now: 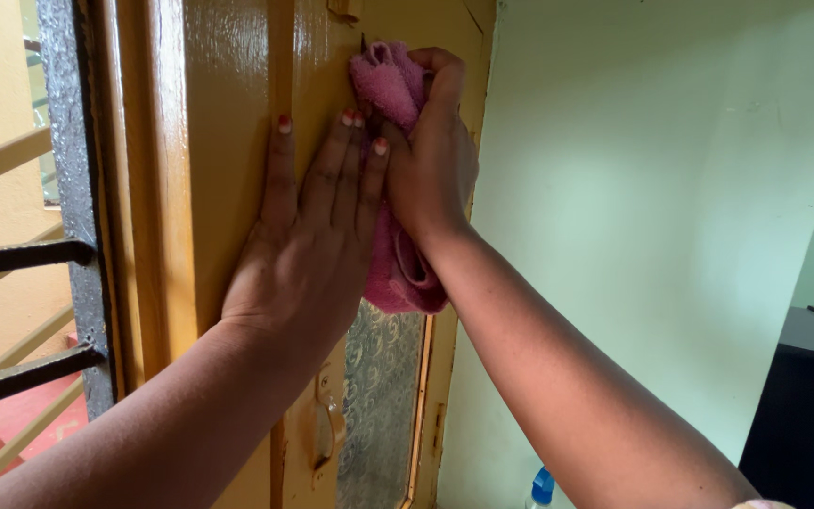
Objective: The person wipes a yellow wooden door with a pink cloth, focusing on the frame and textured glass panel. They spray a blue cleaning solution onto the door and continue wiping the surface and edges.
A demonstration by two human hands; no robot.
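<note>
My left hand lies flat with fingers spread on the glossy yellow wooden window frame. Beside it my right hand is closed around a pink cloth, pressing it against the frame near the top. The cloth's lower end hangs down behind my right wrist. Below the hands the frame holds a pane of patterned frosted glass and a small yellow latch.
Dark metal window bars and a black rough post stand at the left, with yellow railings beyond. A pale green wall fills the right. A dark cabinet sits at the lower right. A blue-capped spray bottle shows at the bottom.
</note>
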